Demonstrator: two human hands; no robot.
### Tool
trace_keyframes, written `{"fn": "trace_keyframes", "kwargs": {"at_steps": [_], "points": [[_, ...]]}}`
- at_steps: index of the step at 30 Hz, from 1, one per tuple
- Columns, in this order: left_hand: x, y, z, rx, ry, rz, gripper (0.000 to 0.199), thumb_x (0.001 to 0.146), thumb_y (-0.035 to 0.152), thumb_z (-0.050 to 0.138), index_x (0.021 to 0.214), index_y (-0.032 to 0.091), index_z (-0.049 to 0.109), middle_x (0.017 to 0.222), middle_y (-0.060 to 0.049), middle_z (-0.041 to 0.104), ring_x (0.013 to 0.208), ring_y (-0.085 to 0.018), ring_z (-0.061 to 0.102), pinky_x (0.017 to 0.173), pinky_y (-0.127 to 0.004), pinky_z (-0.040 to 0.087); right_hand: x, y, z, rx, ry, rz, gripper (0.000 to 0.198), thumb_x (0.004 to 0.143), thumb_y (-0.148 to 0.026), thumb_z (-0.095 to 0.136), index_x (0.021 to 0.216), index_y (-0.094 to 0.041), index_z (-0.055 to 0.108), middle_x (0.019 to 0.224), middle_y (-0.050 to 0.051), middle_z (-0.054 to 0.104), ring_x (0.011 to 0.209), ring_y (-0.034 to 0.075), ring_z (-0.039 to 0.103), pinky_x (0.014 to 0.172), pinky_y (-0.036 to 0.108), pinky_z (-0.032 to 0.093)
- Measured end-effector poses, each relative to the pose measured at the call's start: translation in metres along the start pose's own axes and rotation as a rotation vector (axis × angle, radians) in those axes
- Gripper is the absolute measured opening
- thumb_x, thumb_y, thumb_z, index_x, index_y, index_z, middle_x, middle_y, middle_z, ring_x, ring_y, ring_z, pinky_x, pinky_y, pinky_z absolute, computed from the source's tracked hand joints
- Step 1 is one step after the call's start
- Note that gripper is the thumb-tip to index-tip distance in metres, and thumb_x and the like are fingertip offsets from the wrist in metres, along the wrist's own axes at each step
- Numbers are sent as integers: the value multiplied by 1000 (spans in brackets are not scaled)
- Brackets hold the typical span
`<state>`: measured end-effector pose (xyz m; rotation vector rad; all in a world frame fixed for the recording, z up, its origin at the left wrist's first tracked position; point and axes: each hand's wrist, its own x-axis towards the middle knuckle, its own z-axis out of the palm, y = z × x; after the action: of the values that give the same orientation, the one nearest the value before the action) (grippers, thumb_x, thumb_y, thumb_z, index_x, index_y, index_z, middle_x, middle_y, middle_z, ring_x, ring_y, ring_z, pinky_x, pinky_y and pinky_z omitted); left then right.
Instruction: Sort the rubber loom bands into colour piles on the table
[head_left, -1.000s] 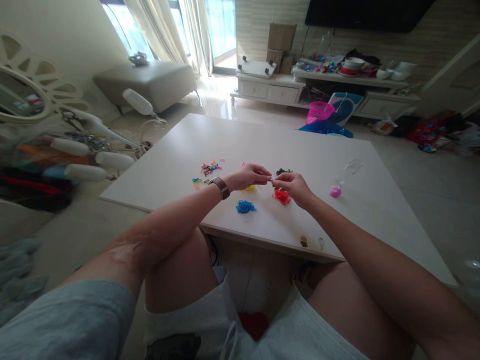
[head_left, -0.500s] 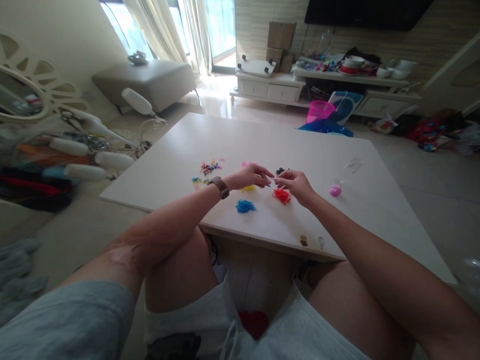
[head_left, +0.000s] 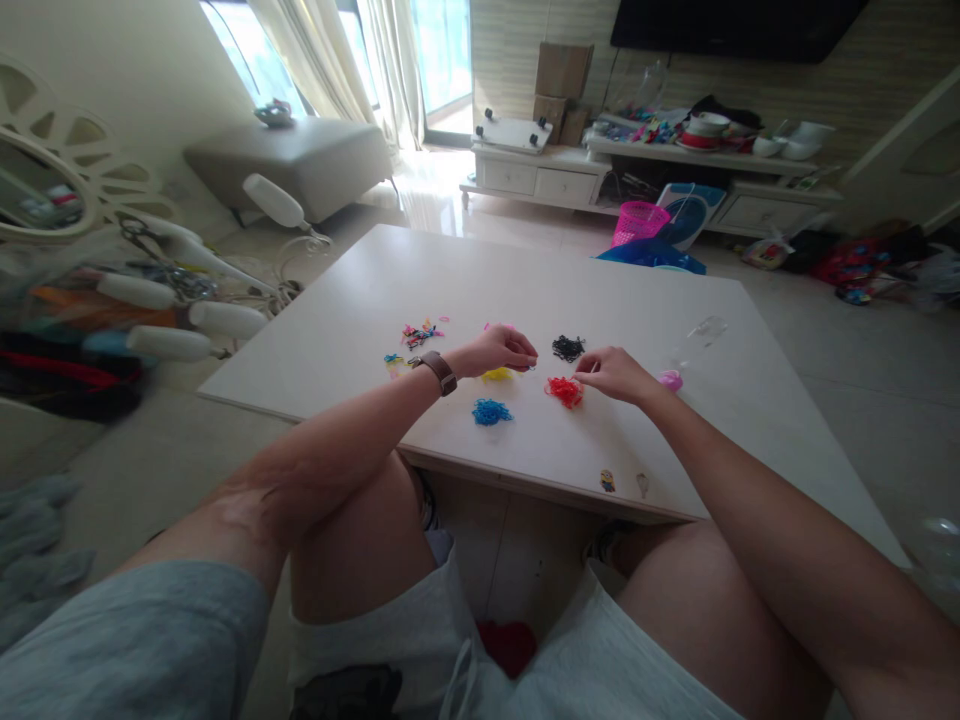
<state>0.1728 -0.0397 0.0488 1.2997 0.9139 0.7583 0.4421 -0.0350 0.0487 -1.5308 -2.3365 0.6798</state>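
Observation:
My left hand (head_left: pixel 510 352), a brown-strapped watch (head_left: pixel 438 373) on its wrist, is closed in a pinch above the table. A small dark-bluish rubber band (head_left: pixel 532 367) pokes out below its fingertips. Thumb and forefinger of my right hand (head_left: pixel 616 373) are pressed together at the right edge of a pile of red rubber bands (head_left: pixel 564 392); what they hold, if anything, is too small to make out. Around the hands lie piles of blue rubber bands (head_left: pixel 491 411), black rubber bands (head_left: pixel 568 348) and yellow rubber bands (head_left: pixel 496 374). Pink ones are partly hidden behind my left hand.
The white table (head_left: pixel 450 270) also bears a mixed colourful heap (head_left: pixel 421 333), a Minion figure (head_left: pixel 607 481), a small clear piece (head_left: pixel 642 485), a clear container (head_left: pixel 705 333) and a pink object (head_left: pixel 671 380), partly covered by my right wrist. A white lamp (head_left: pixel 274 202) stands left.
My hands were together at the fingertips and are now apart. The right one has moved right and down to the red pile, uncovering the black pile; the left has drawn slightly back left.

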Motion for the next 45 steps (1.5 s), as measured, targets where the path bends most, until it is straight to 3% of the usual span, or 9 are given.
{"fn": "trace_keyframes", "kwargs": {"at_steps": [5, 10, 14, 19, 30, 45], "points": [[-2, 2, 0, 2, -19, -14, 33, 59, 22, 95, 84, 10, 78, 78, -10, 76, 76, -16, 72, 81, -32, 59, 2, 2, 4, -73, -97, 32, 8, 73, -28, 72, 71, -23, 79, 74, 2, 75, 66, 16, 63, 58, 26, 42], [-2, 3, 2, -20, -20, -45, 32, 59, 20, 95, 82, 9, 76, 78, -11, 76, 76, -16, 73, 83, -34, 60, -1, -16, 6, 13, 69, -31, 11, 76, -31, 72, 77, -21, 77, 76, 4, 75, 65, 17, 64, 60, 28, 45], [-2, 2, 5, -48, -35, -49, 29, 62, 20, 94, 81, 8, 75, 73, -8, 74, 74, -14, 71, 84, -32, 59, -6, -40, 10, 225, 95, -164, 20, 77, -38, 76, 84, -19, 74, 78, 5, 74, 69, 18, 67, 66, 29, 51], [-1, 0, 9, -88, -56, -38, 31, 62, 23, 94, 80, 8, 74, 71, -6, 73, 73, -13, 71, 84, -31, 59, -10, -57, 20, 198, 153, -203, 18, 78, -36, 76, 83, -20, 71, 84, 5, 74, 71, 18, 67, 65, 29, 50], [0, -3, 8, -122, -69, -25, 37, 59, 30, 96, 79, 8, 74, 75, -8, 74, 76, -13, 71, 84, -30, 58, -12, -62, 22, 190, 212, -225, 6, 80, -27, 68, 81, -20, 70, 82, 4, 74, 67, 17, 67, 65, 29, 49], [-1, -1, 5, -73, -92, -32, 37, 59, 32, 96, 80, 10, 77, 80, -7, 74, 80, -13, 69, 88, -35, 57, -11, -55, 17, 182, 190, -256, 18, 88, -29, 60, 86, -20, 75, 81, 5, 74, 67, 17, 65, 67, 30, 48]]}}
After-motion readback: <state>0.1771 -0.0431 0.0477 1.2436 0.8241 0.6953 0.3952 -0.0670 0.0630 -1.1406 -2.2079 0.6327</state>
